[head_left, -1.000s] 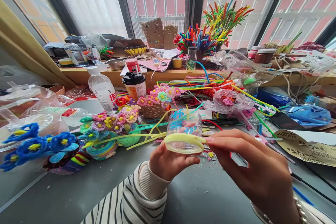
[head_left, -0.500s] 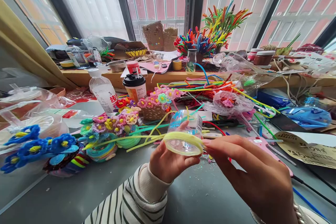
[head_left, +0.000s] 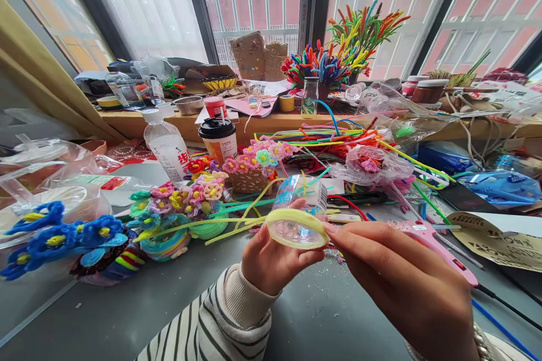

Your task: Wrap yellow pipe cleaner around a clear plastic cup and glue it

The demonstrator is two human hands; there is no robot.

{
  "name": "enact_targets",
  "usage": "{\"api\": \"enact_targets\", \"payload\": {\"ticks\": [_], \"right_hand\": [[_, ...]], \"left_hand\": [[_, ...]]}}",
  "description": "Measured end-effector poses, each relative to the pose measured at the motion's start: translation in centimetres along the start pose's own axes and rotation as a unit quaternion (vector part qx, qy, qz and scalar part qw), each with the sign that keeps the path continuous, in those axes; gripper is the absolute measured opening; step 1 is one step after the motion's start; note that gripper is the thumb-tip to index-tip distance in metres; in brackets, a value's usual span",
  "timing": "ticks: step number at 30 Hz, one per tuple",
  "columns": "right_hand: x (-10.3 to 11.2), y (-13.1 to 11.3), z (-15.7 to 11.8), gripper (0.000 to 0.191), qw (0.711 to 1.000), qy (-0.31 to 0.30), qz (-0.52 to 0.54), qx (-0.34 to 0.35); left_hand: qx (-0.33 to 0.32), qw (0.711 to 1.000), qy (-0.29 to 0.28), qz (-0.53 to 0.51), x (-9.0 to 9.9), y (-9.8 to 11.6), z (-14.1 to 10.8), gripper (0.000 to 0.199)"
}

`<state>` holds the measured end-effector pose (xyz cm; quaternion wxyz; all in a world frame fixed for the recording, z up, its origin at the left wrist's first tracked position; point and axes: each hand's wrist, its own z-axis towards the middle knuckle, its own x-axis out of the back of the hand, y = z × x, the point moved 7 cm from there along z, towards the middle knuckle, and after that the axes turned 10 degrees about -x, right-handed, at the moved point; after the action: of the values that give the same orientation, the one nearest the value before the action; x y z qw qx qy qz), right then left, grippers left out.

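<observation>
My left hand [head_left: 271,262], in a striped sleeve, is closed around a clear plastic bottle piece [head_left: 292,194] with a barcode and blue print. Its round end is tilted toward me. Around that rim runs a pale yellow pipe cleaner [head_left: 315,224]. At the rim's right side, my right hand [head_left: 406,276] presses the pipe cleaner between thumb and fingers; the thumb is mostly hidden. Yellow strands [head_left: 228,224] stretch leftward behind the left hand; whether they join the rim I cannot tell.
A pink glue gun [head_left: 444,248] lies right of my right hand. Pipe-cleaner flowers [head_left: 63,237] and a flower basket [head_left: 249,180] stand left and behind. A drink cup [head_left: 218,141] and a plastic bottle [head_left: 167,146] are farther back. Loose pipe cleaners [head_left: 347,144] are heaped behind the hands.
Both hands keep their hold with almost no movement. The view has shifted slightly, and more of the pink glue gun shows beside my right hand.
</observation>
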<state>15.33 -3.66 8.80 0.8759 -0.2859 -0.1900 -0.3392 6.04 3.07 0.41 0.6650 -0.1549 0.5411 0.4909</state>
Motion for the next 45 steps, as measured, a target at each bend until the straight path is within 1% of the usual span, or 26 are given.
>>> {"api": "enact_targets", "payload": {"ticks": [2, 4, 9, 11, 13, 16, 19, 21, 23, 25, 27, 29, 31, 35, 38, 41, 45], "right_hand": [[0.0, 0.0, 0.0, 0.030, 1.000, 0.001, 0.005, 0.003], [0.0, 0.0, 0.0, 0.030, 1.000, 0.002, 0.010, 0.005], [-0.4, 0.3, -0.5, 0.032, 0.999, -0.022, 0.046, -0.002], [-0.4, 0.2, -0.5, 0.033, 0.999, -0.010, 0.050, 0.004], [-0.2, 0.1, -0.4, 0.030, 0.999, 0.017, 0.045, 0.008], [-0.1, 0.2, -0.1, 0.023, 0.998, 0.038, 0.046, -0.001], [-0.3, 0.7, 0.0, 0.023, 0.998, 0.029, 0.050, -0.010], [-0.4, 1.1, -0.1, 0.025, 0.998, 0.025, 0.048, -0.013], [-0.3, 1.6, -0.1, 0.027, 0.999, 0.034, 0.035, -0.014], [-0.4, 2.0, -0.1, 0.027, 0.999, 0.047, 0.015, -0.019], [-0.6, 2.4, 0.0, 0.026, 0.998, 0.053, -0.005, -0.021], [-1.0, 2.7, 0.0, 0.024, 0.999, 0.048, -0.016, -0.021], [-1.5, 3.0, 0.0, 0.023, 0.999, 0.040, -0.018, -0.022], [-2.0, 3.3, -0.1, 0.020, 0.999, 0.032, -0.023, -0.033], [-2.2, 3.4, -0.1, 0.019, 0.998, 0.030, -0.033, -0.036], [-2.4, 3.4, 0.0, 0.018, 0.998, 0.032, -0.049, -0.034], [-2.7, 3.4, -0.1, 0.017, 0.997, 0.033, -0.067, -0.027]], "left_hand": [[-0.002, 1.000, -0.005, 0.000, -0.1, 0.0, 0.0, 0.049], [-0.005, 1.000, -0.006, 0.003, -0.1, 0.1, 0.1, 0.056], [-0.011, 0.999, 0.007, 0.043, 0.4, 0.4, 0.0, 0.090], [-0.011, 0.997, 0.014, 0.079, 0.7, 0.5, -0.1, 0.098], [-0.012, 0.993, 0.016, 0.113, 0.8, 0.6, -0.1, 0.101], [-0.015, 0.989, 0.016, 0.149, 0.4, 0.9, 0.1, 0.095], [-0.024, 0.985, 0.016, 0.168, 0.1, 1.2, 0.2, 0.087], [-0.030, 0.985, 0.019, 0.169, 0.2, 1.3, 0.3, 0.089], [-0.038, 0.985, 0.029, 0.163, 0.5, 1.4, 0.3, 0.091], [-0.047, 0.987, 0.049, 0.149, 1.0, 1.5, 0.4, 0.087], [-0.059, 0.986, 0.083, 0.130, 1.6, 1.6, 0.5, 0.077], [-0.068, 0.983, 0.123, 0.120, 2.1, 1.7, 0.5, 0.069], [-0.075, 0.978, 0.149, 0.124, 2.3, 1.9, 0.6, 0.063], [-0.074, 0.971, 0.184, 0.136, 2.6, 1.9, 0.7, 0.051], [-0.061, 0.965, 0.218, 0.135, 2.8, 1.7, 0.7, 0.043], [-0.049, 0.963, 0.234, 0.126, 2.8, 1.6, 0.7, 0.039], [-0.036, 0.965, 0.234, 0.112, 2.6, 1.4, 0.8, 0.040]]}}
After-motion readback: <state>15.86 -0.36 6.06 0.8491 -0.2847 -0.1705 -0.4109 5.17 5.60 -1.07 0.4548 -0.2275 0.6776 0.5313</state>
